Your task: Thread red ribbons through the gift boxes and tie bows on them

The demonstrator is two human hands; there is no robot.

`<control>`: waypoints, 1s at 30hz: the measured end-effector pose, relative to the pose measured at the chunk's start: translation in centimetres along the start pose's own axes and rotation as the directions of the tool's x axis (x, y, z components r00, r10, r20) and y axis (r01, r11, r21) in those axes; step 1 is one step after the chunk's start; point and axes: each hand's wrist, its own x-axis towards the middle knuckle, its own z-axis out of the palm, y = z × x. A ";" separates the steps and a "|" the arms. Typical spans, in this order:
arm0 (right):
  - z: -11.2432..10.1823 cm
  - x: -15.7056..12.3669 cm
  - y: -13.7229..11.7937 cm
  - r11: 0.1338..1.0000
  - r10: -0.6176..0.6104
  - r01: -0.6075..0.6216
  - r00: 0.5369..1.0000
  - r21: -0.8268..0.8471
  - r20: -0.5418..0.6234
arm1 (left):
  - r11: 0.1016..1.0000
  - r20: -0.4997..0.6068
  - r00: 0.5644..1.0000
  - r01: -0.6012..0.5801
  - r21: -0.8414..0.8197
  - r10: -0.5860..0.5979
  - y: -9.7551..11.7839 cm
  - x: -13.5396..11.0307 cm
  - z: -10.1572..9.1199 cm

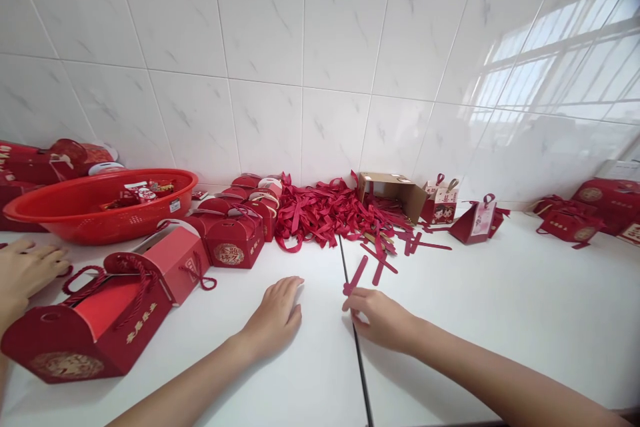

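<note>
Fingers of the right hand [383, 321] pinch a dark-red flat strip [357, 271] by its near end, over the seam [363, 373] that divides the white bench [525, 320]. The left hand [273, 320] rests to the left, its fingers lying together, the thumb apart, with nothing visible in it. Because only the fingertips hold the strip, a loose pinch could let it twist or drop along the seam. Loose strips [380, 259] lie crossed just beyond, so a careless reach could drag several at once, and the tangled red ribbons [320, 213] on the far side could snag them. The strip's near end is partly hidden by the fingers, and the far cardboard box [417, 207] is too dark inside to read fully. At far left, another person's hand [35, 267] is cut off by the edge, its grip unclear behind the near gift box [145, 330]; packets [140, 193] in the red basket [75, 230] are hard to identify.
</note>
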 end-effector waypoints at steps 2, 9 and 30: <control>-1.6 -1.5 -1.6 0.986 -0.078 0.062 0.992 0.158 0.096 | 1.000 0.002 1.000 -0.013 0.013 0.013 -0.2 -0.1 0.1; -7.6 -2.8 1.1 0.911 -0.080 -0.127 0.879 0.392 0.470 | 0.998 -0.005 0.998 -0.057 0.028 0.057 -0.2 0.0 -0.1; -0.1 2.0 4.3 0.979 0.045 -0.047 0.999 -0.200 -0.013 | 0.998 0.043 0.999 -0.030 0.061 0.027 0.0 0.0 -0.2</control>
